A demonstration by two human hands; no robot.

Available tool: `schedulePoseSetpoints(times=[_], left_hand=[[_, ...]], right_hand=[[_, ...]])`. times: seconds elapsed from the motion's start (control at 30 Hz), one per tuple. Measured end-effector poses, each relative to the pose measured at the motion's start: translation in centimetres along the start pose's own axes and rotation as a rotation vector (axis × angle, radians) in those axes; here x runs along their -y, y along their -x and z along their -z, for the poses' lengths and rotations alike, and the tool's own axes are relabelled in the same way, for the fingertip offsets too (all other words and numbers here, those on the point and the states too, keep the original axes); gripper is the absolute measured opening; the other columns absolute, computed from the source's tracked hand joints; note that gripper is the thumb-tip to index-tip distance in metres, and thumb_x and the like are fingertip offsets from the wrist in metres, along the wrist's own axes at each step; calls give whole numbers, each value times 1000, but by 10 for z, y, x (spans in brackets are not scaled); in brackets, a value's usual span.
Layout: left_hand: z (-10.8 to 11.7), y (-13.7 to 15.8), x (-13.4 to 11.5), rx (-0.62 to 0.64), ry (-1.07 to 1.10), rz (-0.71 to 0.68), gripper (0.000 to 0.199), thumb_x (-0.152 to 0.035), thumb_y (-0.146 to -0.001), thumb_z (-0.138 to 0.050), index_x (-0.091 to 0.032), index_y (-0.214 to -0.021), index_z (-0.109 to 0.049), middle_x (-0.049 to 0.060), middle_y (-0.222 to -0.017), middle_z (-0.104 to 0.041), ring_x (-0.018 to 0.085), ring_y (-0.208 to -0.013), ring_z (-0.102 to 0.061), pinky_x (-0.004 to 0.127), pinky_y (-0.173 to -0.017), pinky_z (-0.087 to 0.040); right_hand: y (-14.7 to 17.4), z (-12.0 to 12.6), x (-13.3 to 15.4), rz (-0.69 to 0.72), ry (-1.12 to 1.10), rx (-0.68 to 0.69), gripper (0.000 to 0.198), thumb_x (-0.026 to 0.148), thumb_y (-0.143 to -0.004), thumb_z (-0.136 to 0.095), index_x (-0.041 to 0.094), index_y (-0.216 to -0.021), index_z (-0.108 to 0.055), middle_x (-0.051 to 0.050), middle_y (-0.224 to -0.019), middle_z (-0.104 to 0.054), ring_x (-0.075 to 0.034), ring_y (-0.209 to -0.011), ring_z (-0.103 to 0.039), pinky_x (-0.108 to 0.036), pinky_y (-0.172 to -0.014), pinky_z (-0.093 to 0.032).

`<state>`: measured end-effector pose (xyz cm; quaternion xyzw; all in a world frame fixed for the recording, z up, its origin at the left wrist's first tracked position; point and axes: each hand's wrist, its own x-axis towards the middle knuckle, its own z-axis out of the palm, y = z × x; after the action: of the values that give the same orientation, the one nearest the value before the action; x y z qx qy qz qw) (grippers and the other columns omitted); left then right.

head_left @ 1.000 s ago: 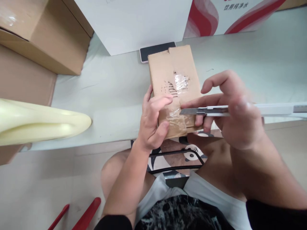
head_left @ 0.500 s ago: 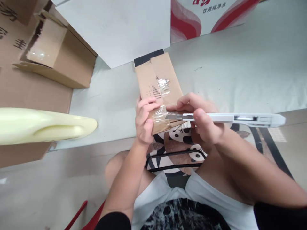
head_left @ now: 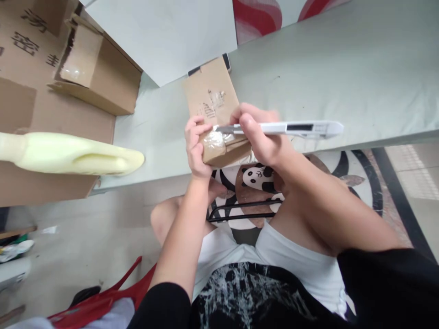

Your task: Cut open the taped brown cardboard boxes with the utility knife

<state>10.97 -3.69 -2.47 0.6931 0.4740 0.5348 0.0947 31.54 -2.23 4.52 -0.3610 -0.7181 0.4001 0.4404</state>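
A small taped cardboard box lies tilted at the front edge of the bench, with shiny clear tape and dark printing on top. Wrapped round its left side is my left hand, fingers over the upper face. My right hand grips a white utility knife, its grey blade out and pointing left. The blade tip lies at the tape near my left fingertips; whether it has cut in, I cannot tell. A dark flat object shows partly behind the box's far end.
A pale yellow bottle lies on its side at left, over a large cardboard sheet or carton. An open carton stands behind it. A big white box and a red-and-white box line the bench.
The view has shifted, so my hands and the box appear higher and further left. The knife blade has moved from the box's near right part towards my left fingers, along the tape.
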Motion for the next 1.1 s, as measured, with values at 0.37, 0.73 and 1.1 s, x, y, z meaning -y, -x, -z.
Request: schedulePoseSetpoints(times=[0.37,0.73,1.1], left_hand=[[12,-4,3,121,94,154,71,-91,-86,-39,-33,-113,-69,7,-140,-58,37,-144,-50,57,-126,-37],[-1,-1,11,45,257,92,67,-90,-87,-45,-32,-107,-74,8,-133,-62,36,-135,-57,55,-121,-45],[-8,2,13,-15,279,4,54,-77,-97,-41,-35,-111,-72,6,-134,-64,34,-132,-59,52,-120,-42]], right_hand=[[7,-9,4,-39,19,-102,67,87,-97,-26,27,-82,-53,1,-83,-72,-16,-87,-67,-32,-83,-54],[9,-19,-5,-33,-14,-222,66,88,-93,-36,26,-81,-55,-4,-78,-74,-23,-86,-77,-36,-77,-57],[8,-26,-10,-83,-30,-298,33,55,-98,-58,25,-84,-57,0,-78,-71,-23,-84,-80,-31,-69,-57]])
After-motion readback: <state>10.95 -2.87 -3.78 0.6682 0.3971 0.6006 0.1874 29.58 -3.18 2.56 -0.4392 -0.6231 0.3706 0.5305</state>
